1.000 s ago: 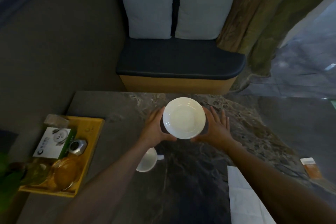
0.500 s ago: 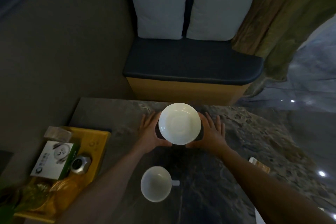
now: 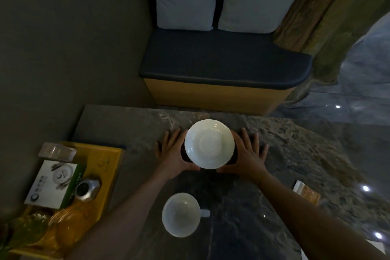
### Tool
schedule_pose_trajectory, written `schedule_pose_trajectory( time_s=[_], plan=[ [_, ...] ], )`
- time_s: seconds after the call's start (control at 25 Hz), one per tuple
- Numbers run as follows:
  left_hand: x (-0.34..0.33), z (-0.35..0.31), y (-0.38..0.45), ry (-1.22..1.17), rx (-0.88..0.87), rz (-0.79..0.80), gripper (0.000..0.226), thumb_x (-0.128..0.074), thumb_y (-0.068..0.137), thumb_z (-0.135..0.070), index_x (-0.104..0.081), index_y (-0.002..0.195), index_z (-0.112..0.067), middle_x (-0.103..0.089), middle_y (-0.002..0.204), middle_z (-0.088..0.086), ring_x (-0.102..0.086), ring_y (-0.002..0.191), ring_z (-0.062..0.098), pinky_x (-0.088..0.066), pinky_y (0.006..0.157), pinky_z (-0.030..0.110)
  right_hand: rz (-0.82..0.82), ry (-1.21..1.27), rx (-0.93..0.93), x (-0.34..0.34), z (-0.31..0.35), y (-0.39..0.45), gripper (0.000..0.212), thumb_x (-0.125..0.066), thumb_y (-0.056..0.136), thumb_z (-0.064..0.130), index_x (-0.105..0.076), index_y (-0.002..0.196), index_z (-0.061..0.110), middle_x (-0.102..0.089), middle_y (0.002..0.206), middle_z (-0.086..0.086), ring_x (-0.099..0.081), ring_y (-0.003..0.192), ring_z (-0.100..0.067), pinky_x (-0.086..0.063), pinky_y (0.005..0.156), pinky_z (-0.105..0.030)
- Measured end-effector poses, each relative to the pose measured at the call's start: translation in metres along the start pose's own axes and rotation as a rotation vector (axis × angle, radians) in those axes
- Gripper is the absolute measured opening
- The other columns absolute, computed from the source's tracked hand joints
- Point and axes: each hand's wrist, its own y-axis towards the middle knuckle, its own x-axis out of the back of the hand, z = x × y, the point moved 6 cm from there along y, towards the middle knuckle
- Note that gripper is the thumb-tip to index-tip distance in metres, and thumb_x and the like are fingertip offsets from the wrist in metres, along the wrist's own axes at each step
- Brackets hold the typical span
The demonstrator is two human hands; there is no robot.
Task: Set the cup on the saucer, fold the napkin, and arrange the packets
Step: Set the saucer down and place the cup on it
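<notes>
Head view. Item: round white ceramic saucer (image 3: 209, 143), now flat on the dark marble desk (image 3: 295, 150); a second ago I held it higher and tilted. My left hand (image 3: 172, 155) and right hand (image 3: 245, 157) flank its rim, fingers spread wide and flat, thumbs touching the near edge. Item: white handled cup (image 3: 181, 214), upright, near me, apart from the saucer. Item: packet (image 3: 307, 192), to my right. Judgement: saucer placed; cup comes next.

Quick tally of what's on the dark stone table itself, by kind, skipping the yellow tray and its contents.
Saucers: 1, the white saucer, between the left hand and right hand.
Cups: 1, the white cup.
Packets: 1 visible, the packet by the right forearm.
Total: 3.
</notes>
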Motion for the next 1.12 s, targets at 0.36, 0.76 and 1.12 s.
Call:
schedule_pose_trajectory(
  time_s=[0.36, 0.76, 1.12],
  plan=[
    [0.001, -0.003, -0.002, 0.025, 0.017, 0.013, 0.124, -0.079, 0.054, -0.065, -0.002, 0.148, -0.043, 0.002, 0.161, -0.010, 0.017, 0.146, 0.021, 0.008, 0.113, 0.061, -0.012, -0.009, 0.005, -0.004, -0.003, -0.006, 0.131, -0.061, 0.049, 0.087, 0.024, 0.141, 0.049, 0.024, 0.158, 0.003, 0.037, 0.135, -0.030, 0.022, 0.104, -0.067],
    [0.006, 0.013, -0.017, -0.094, 0.041, -0.045, 0.115, -0.080, 0.060, -0.059, -0.013, 0.150, -0.035, -0.010, 0.161, -0.003, 0.003, 0.148, 0.021, -0.003, 0.117, 0.055, -0.079, 0.037, -0.001, -0.007, -0.001, -0.036, 0.114, -0.059, 0.068, 0.078, 0.015, 0.147, 0.043, 0.018, 0.160, 0.000, 0.027, 0.141, -0.028, 0.013, 0.112, -0.059],
    [0.010, 0.038, -0.106, -0.427, 0.103, -0.066, 0.043, -0.065, 0.089, -0.015, -0.055, 0.126, -0.032, -0.057, 0.130, -0.004, -0.052, 0.119, 0.011, -0.040, 0.091, 0.023, -0.139, 0.093, 0.122, -0.038, 0.021, -0.115, 0.043, -0.048, 0.093, 0.047, -0.045, 0.136, 0.042, -0.034, 0.152, 0.008, -0.011, 0.146, -0.019, -0.016, 0.117, -0.052]
  ],
)
